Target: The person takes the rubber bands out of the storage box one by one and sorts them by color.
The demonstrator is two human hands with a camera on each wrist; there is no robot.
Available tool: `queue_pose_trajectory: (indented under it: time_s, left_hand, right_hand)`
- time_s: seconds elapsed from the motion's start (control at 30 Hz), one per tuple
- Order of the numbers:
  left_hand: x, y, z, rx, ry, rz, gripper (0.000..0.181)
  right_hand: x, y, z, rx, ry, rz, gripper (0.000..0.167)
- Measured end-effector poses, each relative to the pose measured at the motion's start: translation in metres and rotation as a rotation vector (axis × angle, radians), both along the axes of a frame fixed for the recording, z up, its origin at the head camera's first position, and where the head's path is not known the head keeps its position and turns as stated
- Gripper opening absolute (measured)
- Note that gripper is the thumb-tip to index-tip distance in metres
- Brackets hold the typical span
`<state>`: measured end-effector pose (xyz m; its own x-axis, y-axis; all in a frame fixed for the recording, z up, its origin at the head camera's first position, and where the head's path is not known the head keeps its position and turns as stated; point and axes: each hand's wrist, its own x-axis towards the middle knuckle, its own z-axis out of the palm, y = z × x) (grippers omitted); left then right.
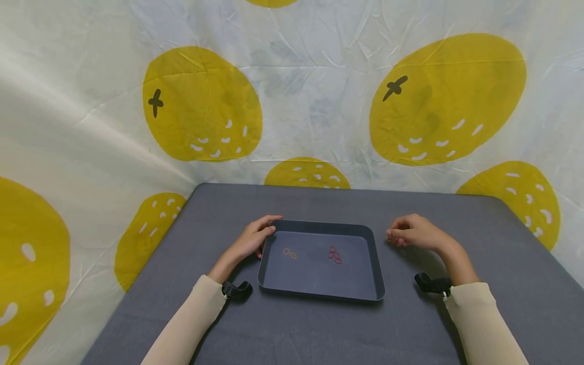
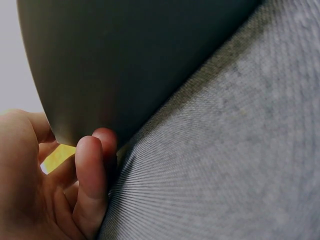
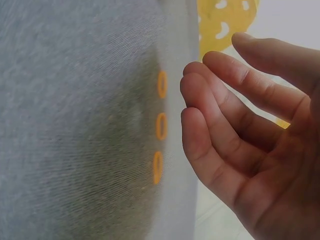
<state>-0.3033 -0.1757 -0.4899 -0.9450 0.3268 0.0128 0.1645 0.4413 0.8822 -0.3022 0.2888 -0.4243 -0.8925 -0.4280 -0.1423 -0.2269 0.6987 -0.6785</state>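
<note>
A dark grey rectangular tray (image 1: 319,294) lies on the table. My left hand (image 1: 250,239) grips its far left corner, the thumb at the rim; in the left wrist view curled fingers (image 2: 91,167) touch the outer wall. Inside the tray, two small orange rings (image 1: 293,255), like rubber bands, lie at the left and several red rings (image 1: 337,256) lie clustered right of the middle. My right hand (image 1: 416,232) hovers right of the tray with loosely bent fingers. Below it, the right wrist view shows three orange rings (image 3: 161,126) in a row on the table, apart from the fingertips.
A grey cloth covers the table (image 1: 310,329). Behind and to the left hangs a white curtain (image 1: 315,101) with yellow fruit prints. Black bands with camera mounts (image 1: 237,291) sit on both wrists.
</note>
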Motion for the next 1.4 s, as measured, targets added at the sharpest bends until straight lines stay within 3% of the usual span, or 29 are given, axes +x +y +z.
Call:
queue_pose_trajectory:
  time_s: [0.63, 1.0, 1.4]
  left_hand:
    - [0.001, 0.000, 0.000, -0.008, 0.011, -0.001, 0.040]
    - [0.001, -0.001, 0.000, 0.003, 0.006, 0.001, 0.040]
    - [-0.001, -0.003, -0.001, 0.016, -0.002, -0.011, 0.040]
  right_hand:
    - [0.010, -0.023, 0.019, 0.031, 0.095, 0.023, 0.024]
    - [0.012, -0.060, 0.033, 0.024, 0.125, 0.092, 0.023]
    - [0.006, -0.117, 0.046, -0.086, 0.119, 0.177, 0.019]
